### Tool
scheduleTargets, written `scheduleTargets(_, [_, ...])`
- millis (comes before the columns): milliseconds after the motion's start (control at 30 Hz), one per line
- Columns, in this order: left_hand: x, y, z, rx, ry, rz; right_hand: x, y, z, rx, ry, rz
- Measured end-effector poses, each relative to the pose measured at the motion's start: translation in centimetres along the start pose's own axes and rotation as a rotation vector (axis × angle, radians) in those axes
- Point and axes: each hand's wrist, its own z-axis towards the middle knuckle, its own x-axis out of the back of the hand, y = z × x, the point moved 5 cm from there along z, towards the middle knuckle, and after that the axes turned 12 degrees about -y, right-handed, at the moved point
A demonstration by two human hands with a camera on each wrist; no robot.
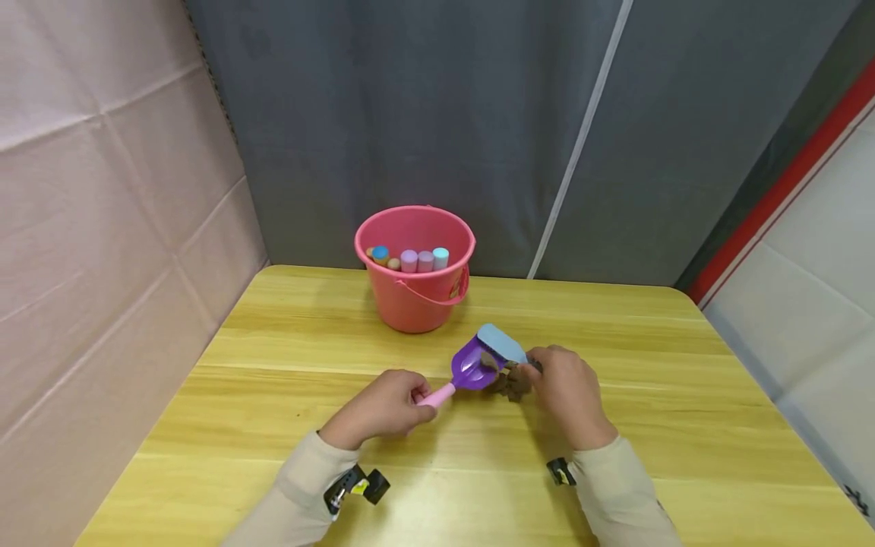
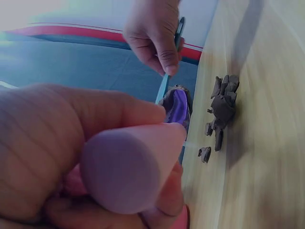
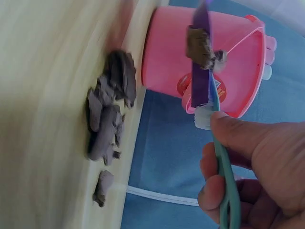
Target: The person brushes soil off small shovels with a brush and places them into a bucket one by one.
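Note:
My left hand (image 1: 386, 403) grips the pink handle (image 2: 124, 167) of a purple toy shovel (image 1: 469, 369), held above the table. Pinched in my right hand (image 1: 569, 391) is a blue-green brush (image 3: 224, 167) with pale bristles (image 3: 203, 117). The brush head (image 1: 501, 343) lies against the rim of the shovel blade. A brown lump (image 3: 199, 46), like clay, clings to the blade. Beneath the tools, several brown chunks (image 2: 223, 107) lie in a small heap on the table, with one piece (image 2: 204, 154) a little apart.
Behind the hands stands a pink bucket (image 1: 413, 304) with its handle hanging in front. Several handles with purple, light-blue, blue and wooden ends (image 1: 409, 261) show inside it. A grey curtain (image 1: 410, 114) borders the far edge of the wooden table (image 1: 273, 342).

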Motion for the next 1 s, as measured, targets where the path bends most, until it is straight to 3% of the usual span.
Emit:
scheduleTargets(267, [-0.6, -0.3, -0.2, 0.027, -0.040, -0.066, 0.4, 0.2, -0.3, -0.002, 0.039, 0.015])
scheduleTargets(433, [-0.4, -0.5, 0.0, 0.042, -0.015, -0.059, -0.1, -1.6, -0.6, 0.095, -0.110, 0.073])
scheduleTargets(533, [-0.3, -0.5, 0.0, 0.032, -0.006, -0.060, -0.4, -2.2, -0.6, 0.108, -0.167, 0.073])
scheduleTargets(1000, [-0.5, -0.1, -0.2, -0.022, -0.001, 0.021, -0.8, -1.3, -0.4, 0.043, -0.121, 0.043])
